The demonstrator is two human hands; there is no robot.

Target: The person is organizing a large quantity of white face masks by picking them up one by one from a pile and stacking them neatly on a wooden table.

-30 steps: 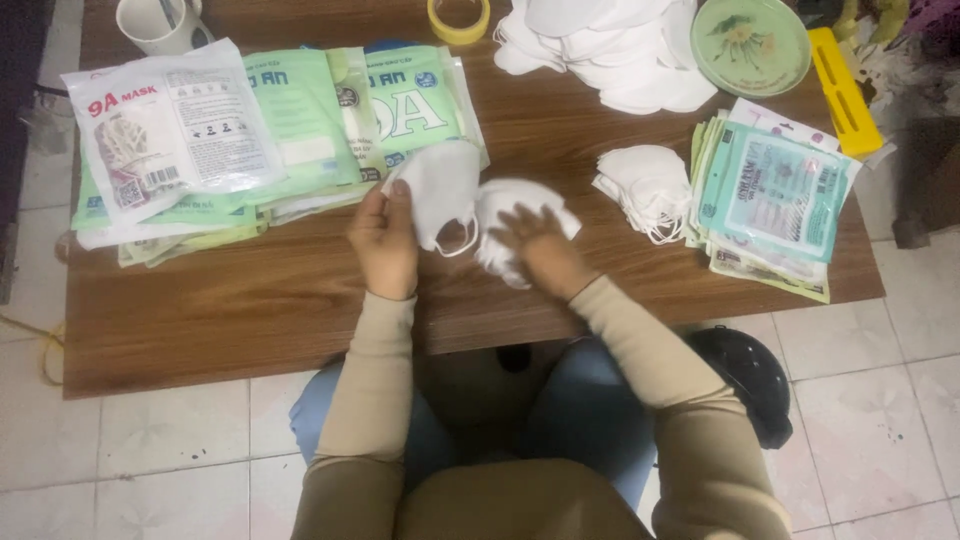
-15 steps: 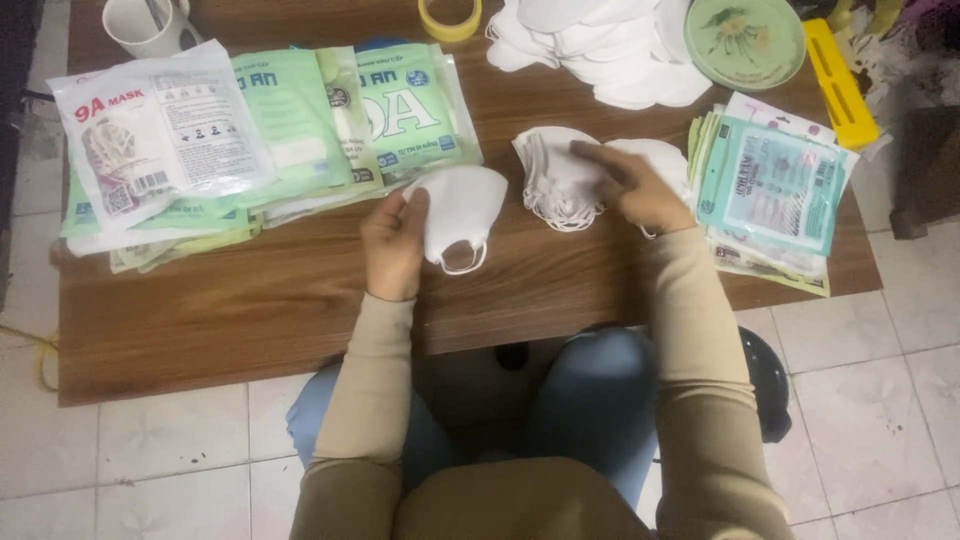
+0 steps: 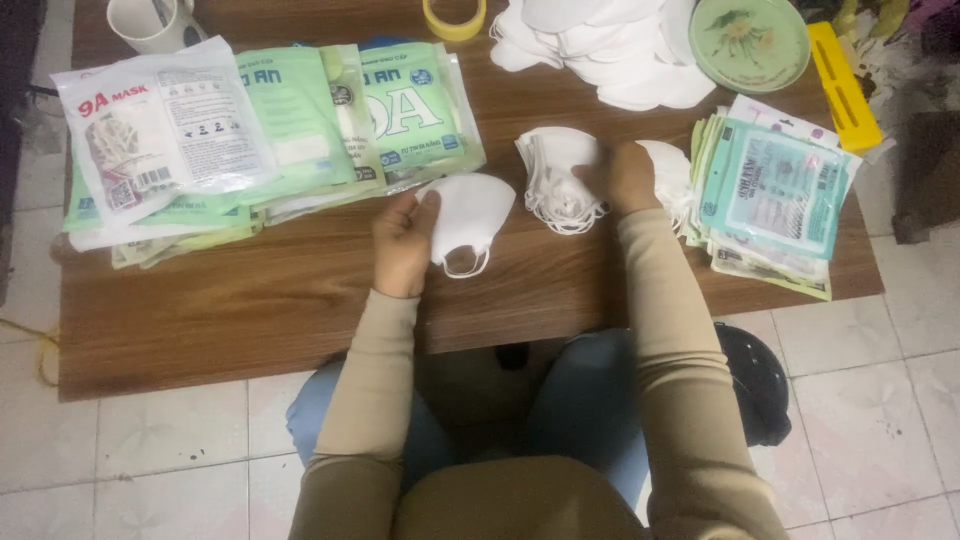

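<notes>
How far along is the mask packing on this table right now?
Done: sealed green packets lie stacked at the left of the table. In hand: the left hand holds one white mask, and the right hand holds a small bunch of masks. Left: a heap of loose masks at the far edge and a stack of flat pouches at the right.

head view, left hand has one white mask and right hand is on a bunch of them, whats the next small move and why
Probably bring the right hand with its small stack of white masks across to the single white mask that the left hand holds at its edge over the wooden table. The two lie apart, side by side, so joining them looks like the shortest step.
</notes>
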